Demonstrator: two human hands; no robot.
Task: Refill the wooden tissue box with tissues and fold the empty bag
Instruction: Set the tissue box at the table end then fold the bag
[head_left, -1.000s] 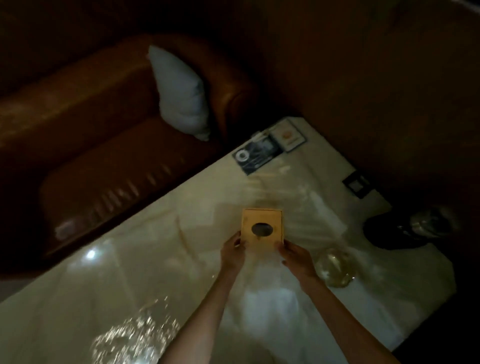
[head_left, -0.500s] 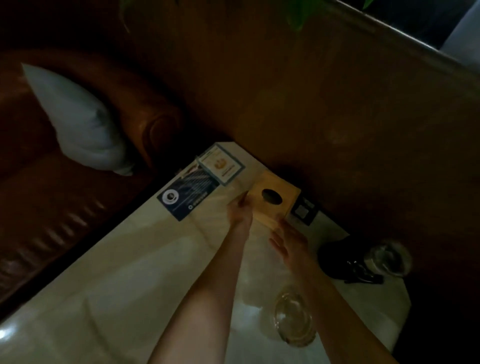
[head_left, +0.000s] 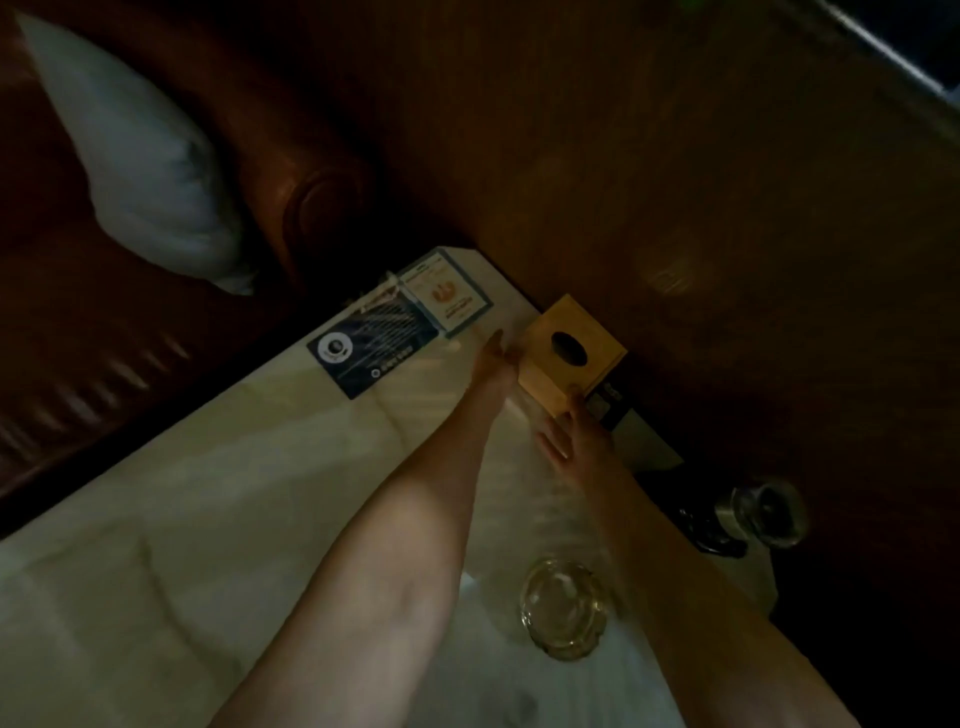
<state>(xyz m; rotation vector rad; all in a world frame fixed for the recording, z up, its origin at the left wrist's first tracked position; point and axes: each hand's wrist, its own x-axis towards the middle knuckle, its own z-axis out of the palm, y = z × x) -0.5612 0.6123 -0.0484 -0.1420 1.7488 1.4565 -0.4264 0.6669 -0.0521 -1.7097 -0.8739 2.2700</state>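
Note:
The wooden tissue box (head_left: 569, 364), light yellow with a dark oval hole on top, sits at the far edge of the pale marble table (head_left: 208, 519), against the wooden wall. My left hand (head_left: 493, 361) lies flat against the box's left side with its fingers stretched out. At the box's near corner is my right hand (head_left: 569, 428), fingers spread, only a fingertip touching the wood. No tissue shows in the hole. No tissue bag is in view.
A glass ashtray (head_left: 563, 608) stands between my forearms. A black object with a glass jar (head_left: 763, 514) sits at the table's right end. Two printed cards (head_left: 374, 348) lie left of the box. Beyond the table are a brown leather sofa (head_left: 104, 322) and a white pillow (head_left: 145, 156).
The box has gone from the middle of the table, carried tilted between both hands, to the far edge by the wall. My right hand has loosened and spread.

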